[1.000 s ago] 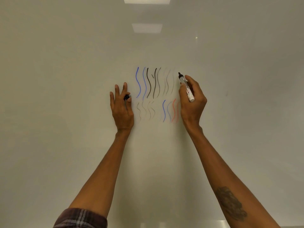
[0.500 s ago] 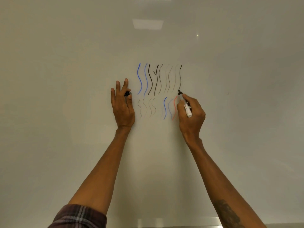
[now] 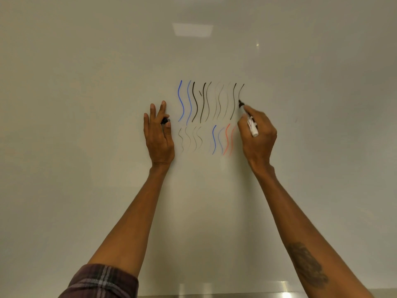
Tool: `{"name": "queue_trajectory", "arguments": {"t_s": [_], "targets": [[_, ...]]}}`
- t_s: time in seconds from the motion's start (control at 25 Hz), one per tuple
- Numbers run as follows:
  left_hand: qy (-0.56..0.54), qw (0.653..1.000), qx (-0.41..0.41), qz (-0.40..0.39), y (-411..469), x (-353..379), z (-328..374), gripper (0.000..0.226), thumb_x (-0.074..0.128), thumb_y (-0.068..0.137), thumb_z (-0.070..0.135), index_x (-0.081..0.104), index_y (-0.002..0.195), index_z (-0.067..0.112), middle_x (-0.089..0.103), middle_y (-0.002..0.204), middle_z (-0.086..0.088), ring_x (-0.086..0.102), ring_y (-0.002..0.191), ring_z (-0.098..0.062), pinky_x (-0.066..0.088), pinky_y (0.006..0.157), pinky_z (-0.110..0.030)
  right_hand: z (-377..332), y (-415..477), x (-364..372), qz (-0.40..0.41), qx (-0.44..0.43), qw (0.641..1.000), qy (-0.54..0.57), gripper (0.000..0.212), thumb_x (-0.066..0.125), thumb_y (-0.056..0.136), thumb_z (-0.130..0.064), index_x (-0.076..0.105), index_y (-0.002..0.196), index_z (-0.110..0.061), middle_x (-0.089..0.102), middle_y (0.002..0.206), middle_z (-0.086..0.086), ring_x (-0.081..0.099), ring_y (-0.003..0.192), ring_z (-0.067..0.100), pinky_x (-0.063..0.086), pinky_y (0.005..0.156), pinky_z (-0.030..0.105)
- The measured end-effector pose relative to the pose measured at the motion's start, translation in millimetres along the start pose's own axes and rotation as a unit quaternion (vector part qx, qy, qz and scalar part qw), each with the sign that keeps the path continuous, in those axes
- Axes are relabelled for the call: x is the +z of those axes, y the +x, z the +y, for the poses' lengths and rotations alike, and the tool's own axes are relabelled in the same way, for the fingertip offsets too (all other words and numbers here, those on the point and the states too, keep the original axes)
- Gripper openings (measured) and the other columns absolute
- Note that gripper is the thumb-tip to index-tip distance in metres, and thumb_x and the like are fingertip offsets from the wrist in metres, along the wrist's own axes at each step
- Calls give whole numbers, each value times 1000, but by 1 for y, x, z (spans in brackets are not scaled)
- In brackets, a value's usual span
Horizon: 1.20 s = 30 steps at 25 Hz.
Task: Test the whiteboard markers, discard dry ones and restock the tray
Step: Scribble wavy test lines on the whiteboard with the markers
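Observation:
My right hand (image 3: 257, 134) grips a white-barrelled black marker (image 3: 250, 123), and its tip touches the whiteboard (image 3: 86, 104) at the lower end of a thin new black stroke (image 3: 240, 92). My left hand (image 3: 158, 136) rests against the board with fingers pointing up. It pinches a small black marker cap (image 3: 165, 121) between thumb and forefinger. Two rows of wavy test lines (image 3: 206, 102) in blue, black, faint grey and red lie between my hands.
A metal ledge (image 3: 236, 292) runs along the board's bottom edge. Ceiling lights reflect high on the board (image 3: 192, 29). A plaid sleeve (image 3: 101, 280) covers my left forearm near the bottom of the view.
My right hand drew one full black wavy line, then lifted back up and right and began a second, thinner stroke beside it. My left hand stayed on the board with the cap.

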<state>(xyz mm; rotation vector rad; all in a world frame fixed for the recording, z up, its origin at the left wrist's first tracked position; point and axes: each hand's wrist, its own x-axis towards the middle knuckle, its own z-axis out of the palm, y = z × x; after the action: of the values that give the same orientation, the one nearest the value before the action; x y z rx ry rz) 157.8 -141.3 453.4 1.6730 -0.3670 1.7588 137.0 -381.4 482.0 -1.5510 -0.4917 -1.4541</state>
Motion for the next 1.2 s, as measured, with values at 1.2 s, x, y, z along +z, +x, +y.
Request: {"name": "queue_trajectory", "arguments": {"t_s": [1.2], "targets": [[-256, 837, -483, 5, -162, -72, 52, 26, 55, 101, 22, 60, 114, 0, 76, 98, -12, 73, 95, -24, 56, 89, -34, -19, -207, -6, -278, 487, 724, 402, 22, 59, 97, -8, 68, 116, -2, 72, 107, 22, 70, 101, 35, 58, 91, 36]]}}
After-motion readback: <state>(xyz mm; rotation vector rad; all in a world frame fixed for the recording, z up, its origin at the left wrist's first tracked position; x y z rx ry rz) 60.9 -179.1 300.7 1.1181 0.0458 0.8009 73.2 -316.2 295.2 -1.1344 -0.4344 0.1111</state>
